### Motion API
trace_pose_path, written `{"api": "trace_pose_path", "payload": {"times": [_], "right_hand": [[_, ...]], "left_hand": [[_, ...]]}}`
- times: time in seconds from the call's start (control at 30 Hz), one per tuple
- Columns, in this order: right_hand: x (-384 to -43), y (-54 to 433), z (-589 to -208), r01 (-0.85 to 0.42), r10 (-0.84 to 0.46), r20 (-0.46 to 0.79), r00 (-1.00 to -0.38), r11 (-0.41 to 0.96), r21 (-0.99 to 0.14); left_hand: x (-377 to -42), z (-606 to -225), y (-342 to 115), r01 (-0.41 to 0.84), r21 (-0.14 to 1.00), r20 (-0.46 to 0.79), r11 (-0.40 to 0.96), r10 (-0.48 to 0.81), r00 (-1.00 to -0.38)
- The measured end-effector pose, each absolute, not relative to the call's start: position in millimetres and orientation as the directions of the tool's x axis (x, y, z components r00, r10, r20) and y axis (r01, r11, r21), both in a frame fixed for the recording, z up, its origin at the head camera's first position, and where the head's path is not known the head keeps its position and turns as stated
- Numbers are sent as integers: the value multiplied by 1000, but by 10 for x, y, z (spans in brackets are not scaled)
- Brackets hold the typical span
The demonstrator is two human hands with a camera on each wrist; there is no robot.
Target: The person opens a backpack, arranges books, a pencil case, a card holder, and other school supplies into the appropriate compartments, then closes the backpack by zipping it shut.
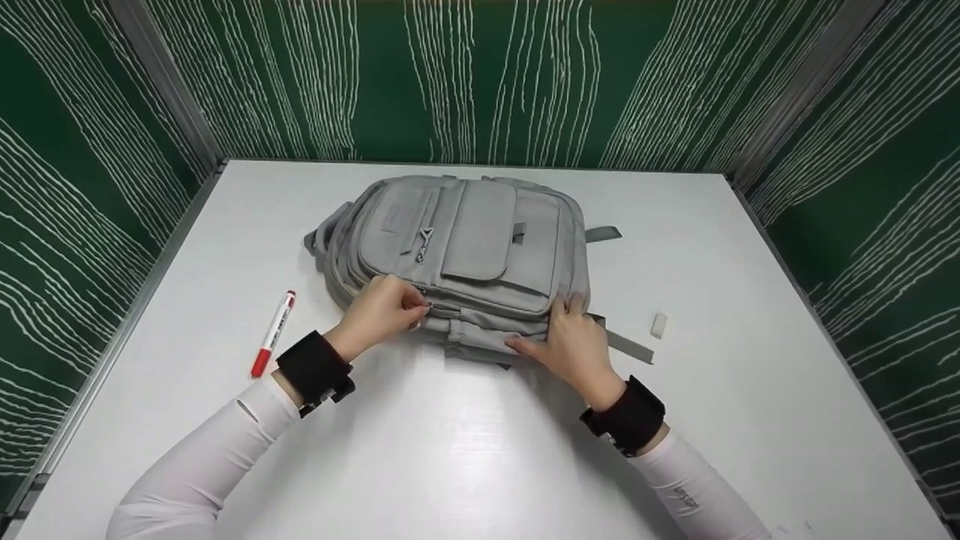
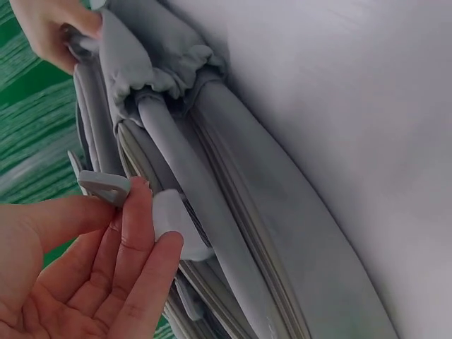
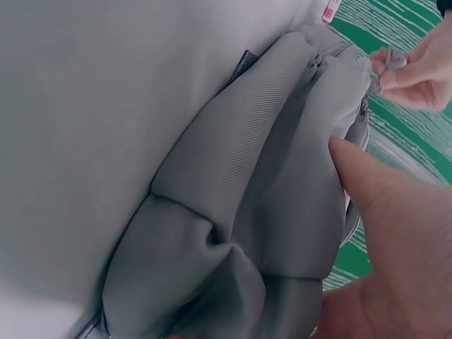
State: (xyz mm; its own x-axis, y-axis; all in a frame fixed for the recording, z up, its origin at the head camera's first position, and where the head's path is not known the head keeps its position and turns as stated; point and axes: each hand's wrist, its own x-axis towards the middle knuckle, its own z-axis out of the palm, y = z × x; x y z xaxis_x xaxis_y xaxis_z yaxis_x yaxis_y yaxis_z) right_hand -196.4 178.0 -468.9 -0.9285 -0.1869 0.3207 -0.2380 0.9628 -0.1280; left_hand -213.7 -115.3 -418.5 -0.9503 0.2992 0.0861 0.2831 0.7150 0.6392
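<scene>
A grey backpack [image 1: 480,240] lies on its back, with its front pocket flap facing up. At its near side, my left hand [image 1: 382,309] pinches a grey zipper pull [image 2: 104,185] between thumb and fingers. A second, paler tab [image 2: 176,222] hangs beside those fingers in the left wrist view. My right hand [image 1: 579,346] grips the near right corner of the bag, thumb against the side and fingers over the front edge. The gathered side pocket [image 3: 212,162] runs below that thumb in the right wrist view.
The white table [image 1: 465,465] carries a red-capped marker [image 1: 273,334] left of the bag and a small white eraser [image 1: 658,325] to its right. Loose grey straps [image 1: 630,347] stick out from the bag's right end. Green panels with white lines [image 1: 450,82] surround the table.
</scene>
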Motion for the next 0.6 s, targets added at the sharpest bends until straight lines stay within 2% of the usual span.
{"api": "trace_pose_path", "payload": {"times": [0.3, 0.6], "right_hand": [[-1914, 1721, -4703, -234, -193, 366, -910, 970, -70], [-1887, 1772, -4580, -187, -162, 270, -949, 980, -69]], "left_hand": [[-2116, -4186, -935, 309, 608, 77, 731, 333, -940], [-2139, -4212, -1000, 321, 681, 70, 658, 377, -923]]}}
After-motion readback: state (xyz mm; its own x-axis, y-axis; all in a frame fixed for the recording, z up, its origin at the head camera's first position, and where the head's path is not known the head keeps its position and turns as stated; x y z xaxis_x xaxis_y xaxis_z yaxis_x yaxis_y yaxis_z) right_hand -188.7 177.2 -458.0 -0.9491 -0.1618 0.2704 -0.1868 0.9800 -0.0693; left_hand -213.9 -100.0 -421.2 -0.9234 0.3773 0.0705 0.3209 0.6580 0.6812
